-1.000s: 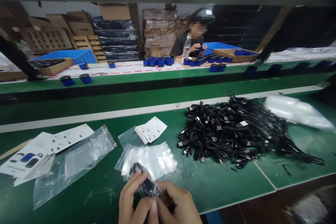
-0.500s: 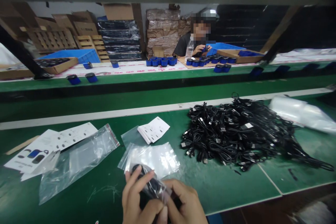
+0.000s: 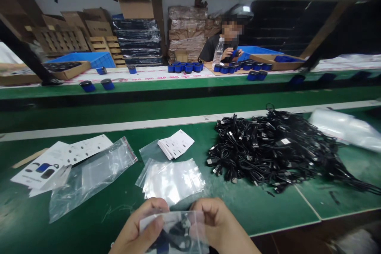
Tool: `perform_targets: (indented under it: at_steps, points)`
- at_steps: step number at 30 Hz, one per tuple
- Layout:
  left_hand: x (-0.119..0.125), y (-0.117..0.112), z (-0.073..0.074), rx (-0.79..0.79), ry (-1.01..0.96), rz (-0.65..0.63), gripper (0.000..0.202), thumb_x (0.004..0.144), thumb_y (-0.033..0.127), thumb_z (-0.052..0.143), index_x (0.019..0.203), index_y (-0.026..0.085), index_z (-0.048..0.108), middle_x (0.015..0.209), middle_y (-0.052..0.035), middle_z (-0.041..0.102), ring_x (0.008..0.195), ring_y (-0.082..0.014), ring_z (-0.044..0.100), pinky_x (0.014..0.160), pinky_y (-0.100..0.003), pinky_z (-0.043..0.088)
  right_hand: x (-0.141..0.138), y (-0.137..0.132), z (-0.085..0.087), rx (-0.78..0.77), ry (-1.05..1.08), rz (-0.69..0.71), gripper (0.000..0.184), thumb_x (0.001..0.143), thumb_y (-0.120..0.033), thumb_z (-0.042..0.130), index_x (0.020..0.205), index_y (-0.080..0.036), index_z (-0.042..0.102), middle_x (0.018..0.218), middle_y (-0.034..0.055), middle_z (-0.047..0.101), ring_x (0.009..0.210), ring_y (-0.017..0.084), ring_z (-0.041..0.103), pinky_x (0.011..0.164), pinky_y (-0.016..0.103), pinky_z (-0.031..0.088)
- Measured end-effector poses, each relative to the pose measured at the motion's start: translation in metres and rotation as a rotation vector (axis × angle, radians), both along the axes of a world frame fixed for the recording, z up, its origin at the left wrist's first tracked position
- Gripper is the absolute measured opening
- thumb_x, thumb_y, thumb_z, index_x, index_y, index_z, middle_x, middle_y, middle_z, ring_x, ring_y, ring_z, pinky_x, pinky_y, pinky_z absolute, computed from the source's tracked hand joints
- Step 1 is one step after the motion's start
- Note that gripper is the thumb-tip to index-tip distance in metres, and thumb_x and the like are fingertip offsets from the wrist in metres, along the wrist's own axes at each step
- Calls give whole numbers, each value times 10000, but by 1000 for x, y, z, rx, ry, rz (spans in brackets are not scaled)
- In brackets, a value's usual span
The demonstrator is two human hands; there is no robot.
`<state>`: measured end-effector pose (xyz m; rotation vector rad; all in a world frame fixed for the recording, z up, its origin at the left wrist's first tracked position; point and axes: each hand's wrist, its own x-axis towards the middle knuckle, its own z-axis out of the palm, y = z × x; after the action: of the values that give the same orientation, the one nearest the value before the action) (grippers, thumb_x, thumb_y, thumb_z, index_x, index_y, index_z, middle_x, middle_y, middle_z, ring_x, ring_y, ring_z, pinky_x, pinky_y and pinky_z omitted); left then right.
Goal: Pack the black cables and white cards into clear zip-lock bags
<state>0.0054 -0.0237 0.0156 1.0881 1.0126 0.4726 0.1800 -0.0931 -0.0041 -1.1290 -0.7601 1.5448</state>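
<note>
The left hand [image 3: 144,222], curled over the cable [image 3: 178,242] earlier, now pinches the left side of its bag [image 3: 196,222]; the right hand [image 3: 218,220] pinches the other side. The bag now stretches flatter between the fingers, which were closer together before. Flat bags [image 3: 175,180] lie just beyond the fingertips

I see a bare left hand [image 3: 145,222] and right hand [image 3: 216,222], both round-knuckled; the wrists [image 3: 236,238] seem bare too, though blurred.
</note>
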Motion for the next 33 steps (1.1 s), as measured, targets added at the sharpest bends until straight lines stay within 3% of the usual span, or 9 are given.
perform_targets:
  at_steps: [3, 10, 14, 17, 21, 23, 26, 29, 33]
  points:
    - [1, 4, 2, 19, -11, -3, 420, 607, 560, 765, 763, 189, 644, 592, 48, 606, 514, -68, 470, 520, -160, 333, 0, -1, 1, 7, -68, 0, 328, 683, -387, 770, 657, -164, 530, 566, -62, 447, 522, 74, 375, 513, 195, 295]
    - [2, -2, 1, 97, 148, -10, 499, 606, 601, 729, 899, 198, 738, 851, -54, 742, 769, -213, 655, 696, -257, 477, -4, 2, 3, 12, -298, -25, 433, 642, -427, 793, 575, -184, 442, 530, -71, 420, 510, 77, 366, 477, 189, 262]
    - [3, -2, -2, 120, -6, 63, 418, 550, 510, 818, 779, 181, 702, 604, 8, 675, 554, -128, 596, 543, -206, 442, 0, 2, 6, -34, -335, -27, 375, 666, -410, 763, 583, -178, 481, 510, -76, 410, 489, 75, 354, 470, 194, 259]
    - [3, 1, 1, 148, -16, 92, 358, 587, 465, 814, 759, 179, 686, 544, 29, 633, 522, -119, 583, 539, -206, 450, 4, 1, 13, -15, -350, -31, 253, 776, -383, 649, 666, -171, 566, 529, -59, 458, 504, 90, 406, 493, 202, 308]
    - [2, 3, 15, 234, 94, -157, 382, 613, 419, 775, 942, 233, 721, 822, -34, 747, 773, -226, 681, 688, -255, 506, 3, 3, 23, 105, -526, 78, 137, 792, -242, 592, 676, -174, 619, 587, -36, 528, 574, 115, 490, 548, 214, 361]
    - [5, 4, 21, 306, 166, -235, 276, 629, 372, 756, 868, 237, 732, 769, -17, 733, 730, -210, 666, 642, -229, 490, 3, 4, 25, 145, -593, 100, 158, 781, -213, 593, 630, -176, 621, 588, -32, 537, 593, 124, 509, 571, 225, 370]
    - [10, 4, 20, 314, 201, -84, 205, 691, 401, 714, 683, 197, 695, 588, 21, 630, 552, -127, 574, 521, -181, 426, 4, 4, 23, 124, -415, -2, 146, 819, -310, 586, 813, -183, 658, 694, 1, 598, 660, 150, 550, 611, 246, 414]
    - [14, 1, 10, 241, 102, 108, 301, 661, 471, 746, 647, 185, 655, 582, 36, 609, 527, -100, 543, 507, -169, 407, 3, 3, 20, 98, -294, -35, 377, 681, -268, 730, 1035, -197, 620, 904, 40, 635, 794, 188, 585, 689, 273, 452]
    - [17, -5, -4, 181, -42, 167, 410, 648, 536, 746, 871, 212, 629, 682, 20, 673, 626, -140, 610, 588, -208, 454, -2, 6, 16, 36, -419, 43, 116, 704, -200, 666, 656, -178, 564, 578, -54, 476, 571, 115, 478, 546, 215, 365]
